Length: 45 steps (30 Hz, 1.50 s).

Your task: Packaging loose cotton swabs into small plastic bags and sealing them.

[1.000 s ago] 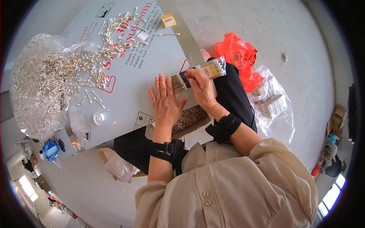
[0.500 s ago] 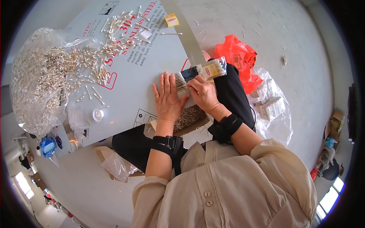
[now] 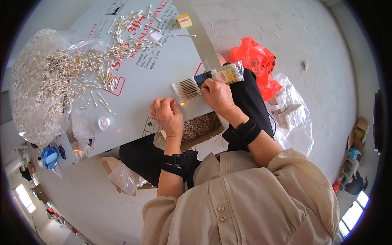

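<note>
A flat clear packet of cotton swabs [image 3: 187, 90] lies along the table's right edge. Its swabs sit in a neat row, with a dark band across the middle and a yellow label [image 3: 226, 76] at the far right end. My right hand [image 3: 218, 97] is closed, fingers pinching the near edge of this packet. Left of the packet and apart from it, my left hand [image 3: 168, 117] rests over the table edge with its fingers curled in; whatever they hold, if anything, is hidden. Below both hands, an open cardboard box [image 3: 200, 127] full of swabs sits by my lap.
Loose cotton swabs [image 3: 107, 77] spill from a big clear bag [image 3: 36, 90] across the table's left. A small round white container [image 3: 104, 123] and a yellow card [image 3: 184, 21] lie on the tabletop. To the right are a red plastic bag [image 3: 254, 61] and a clear bag of white packs [image 3: 290, 114].
My left hand has lifted off the swab row and drawn back left and nearer, its flat fingers now curled. More of the row shows. My right hand stays at the packet.
</note>
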Motion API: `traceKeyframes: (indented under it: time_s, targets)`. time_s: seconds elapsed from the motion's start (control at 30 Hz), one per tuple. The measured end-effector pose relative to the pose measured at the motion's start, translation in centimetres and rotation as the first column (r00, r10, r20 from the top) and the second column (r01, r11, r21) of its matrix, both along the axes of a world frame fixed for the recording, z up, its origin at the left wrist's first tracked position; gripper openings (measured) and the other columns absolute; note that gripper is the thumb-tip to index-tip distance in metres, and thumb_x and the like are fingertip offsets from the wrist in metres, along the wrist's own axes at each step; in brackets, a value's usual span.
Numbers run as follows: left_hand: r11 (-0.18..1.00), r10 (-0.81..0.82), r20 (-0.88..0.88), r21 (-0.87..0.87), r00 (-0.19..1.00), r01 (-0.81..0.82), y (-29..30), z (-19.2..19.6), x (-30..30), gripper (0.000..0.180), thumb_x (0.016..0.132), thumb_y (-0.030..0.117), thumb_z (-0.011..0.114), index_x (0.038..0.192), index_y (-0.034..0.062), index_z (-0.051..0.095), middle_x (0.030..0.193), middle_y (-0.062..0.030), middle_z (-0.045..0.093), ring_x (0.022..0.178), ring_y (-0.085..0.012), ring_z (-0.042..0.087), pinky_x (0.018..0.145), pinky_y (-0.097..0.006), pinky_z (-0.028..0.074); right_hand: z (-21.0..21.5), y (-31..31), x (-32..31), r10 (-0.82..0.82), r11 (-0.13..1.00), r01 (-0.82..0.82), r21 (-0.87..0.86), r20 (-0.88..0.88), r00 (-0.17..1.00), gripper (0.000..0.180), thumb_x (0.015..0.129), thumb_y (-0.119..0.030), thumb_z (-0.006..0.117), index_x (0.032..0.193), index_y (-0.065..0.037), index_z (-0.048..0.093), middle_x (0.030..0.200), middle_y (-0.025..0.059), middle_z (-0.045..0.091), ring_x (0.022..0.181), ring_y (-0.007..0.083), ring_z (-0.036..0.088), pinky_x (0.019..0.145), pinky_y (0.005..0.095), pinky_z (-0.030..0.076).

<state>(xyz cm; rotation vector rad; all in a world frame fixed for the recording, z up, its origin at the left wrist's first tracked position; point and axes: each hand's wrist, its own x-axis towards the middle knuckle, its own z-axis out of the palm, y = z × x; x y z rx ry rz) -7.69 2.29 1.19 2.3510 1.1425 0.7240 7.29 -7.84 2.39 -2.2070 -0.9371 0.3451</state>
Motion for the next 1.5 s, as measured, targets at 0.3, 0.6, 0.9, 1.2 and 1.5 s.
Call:
traceKeyframes:
  time_s: [0.3, 0.6, 0.9, 1.2, 1.5]
  targets:
    - [0.994, 0.079, -0.032, -0.073, 0.996, -0.081, -0.5, 0.0, 0.7, 0.005, 0.076, 0.016, 0.073, 0.078, 0.0140, 0.068, 0.088, 0.0011, 0.057, 0.094, -0.0246, 0.053, 0.082, -0.042, 0.036, 0.1, 0.7, -0.5, -0.067, 0.995, 0.063, -0.076, -0.052, 0.996, 0.012, 0.080, -0.015, 0.059, 0.077, -0.004, 0.063, 0.082, 0.0155, 0.065, 0.079, 0.0372, 0.064, 0.070, 0.0471, 0.051]
    - [0.987, 0.126, -0.108, -0.082, 0.986, -0.135, -0.7, 0.1, 1.8, 0.013, 0.071, 0.021, 0.078, 0.073, 0.0138, 0.068, 0.083, 0.0009, 0.057, 0.091, -0.0242, 0.053, 0.080, -0.041, 0.036, 0.4, 1.3, -0.6, -0.110, 0.982, 0.093, -0.166, -0.094, 0.990, 0.013, 0.078, -0.017, 0.061, 0.075, -0.005, 0.065, 0.079, 0.0170, 0.066, 0.078, 0.0372, 0.065, 0.070, 0.0469, 0.052]
    - [0.989, 0.130, -0.123, -0.060, 0.984, -0.139, -0.7, 0.1, 1.9, 0.015, 0.069, 0.019, 0.080, 0.072, 0.0138, 0.066, 0.082, 0.0011, 0.057, 0.089, -0.0241, 0.053, 0.080, -0.040, 0.036, 0.8, 0.7, 0.0, 0.040, 0.993, -0.041, -0.113, -0.016, 0.999, 0.007, 0.078, -0.013, 0.064, 0.079, -0.005, 0.064, 0.082, 0.0130, 0.064, 0.082, 0.0343, 0.065, 0.070, 0.0443, 0.051]
    - [0.990, 0.121, -0.105, -0.060, 0.987, -0.127, -0.9, 0.1, 1.7, 0.014, 0.070, 0.018, 0.079, 0.074, 0.0139, 0.066, 0.084, 0.0006, 0.057, 0.090, -0.0247, 0.053, 0.080, -0.041, 0.036, 0.3, 0.4, 0.9, 0.121, 0.989, -0.125, -0.080, -0.057, 0.991, 0.006, 0.078, -0.010, 0.063, 0.079, -0.005, 0.062, 0.085, 0.0150, 0.064, 0.083, 0.0360, 0.064, 0.072, 0.0447, 0.051]
    - [0.991, 0.107, -0.004, -0.077, 0.994, -0.107, -0.7, 0.1, 1.2, 0.012, 0.072, 0.015, 0.077, 0.076, 0.0128, 0.066, 0.084, -0.0004, 0.058, 0.089, -0.0243, 0.054, 0.082, -0.040, 0.037, 0.9, 0.1, 2.2, 0.162, 0.986, -0.168, 0.001, -0.262, 0.951, 0.010, 0.077, -0.011, 0.067, 0.078, -0.002, 0.063, 0.075, 0.0162, 0.066, 0.076, 0.0354, 0.065, 0.067, 0.0422, 0.050]
